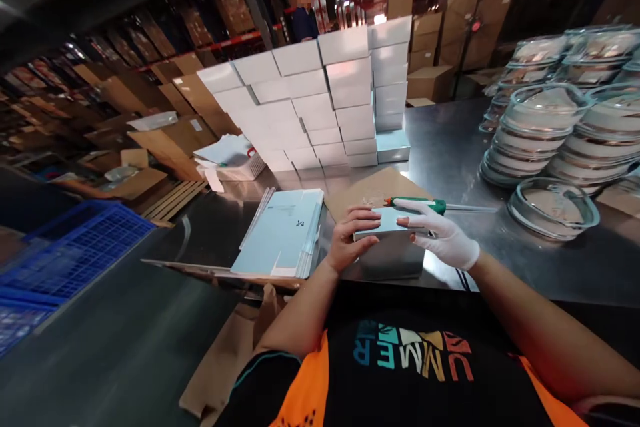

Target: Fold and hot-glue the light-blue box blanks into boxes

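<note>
Between my hands is a small box [388, 221] with a light blue top, at the table's near edge. My bare left hand [354, 235] grips its left end, thumb on the front and fingers over the top. My right hand [445, 235], in a white glove with bare fingertips, holds the right end. Just behind it lies what looks like a green glue gun [439, 206] with an orange tip and a clear stick from its back. Under that is a brown cardboard sheet [353, 189]. To the left rests a stack of flat light blue cartons [280, 230].
A wall of stacked white boxes [315, 103] rises at the back of the metal table [450, 140]. Piles of glass dishes [537, 140] stand right. A white basket [247, 169] with papers sits back left, blue crates [75, 247] below. A person [303, 13] stands beyond.
</note>
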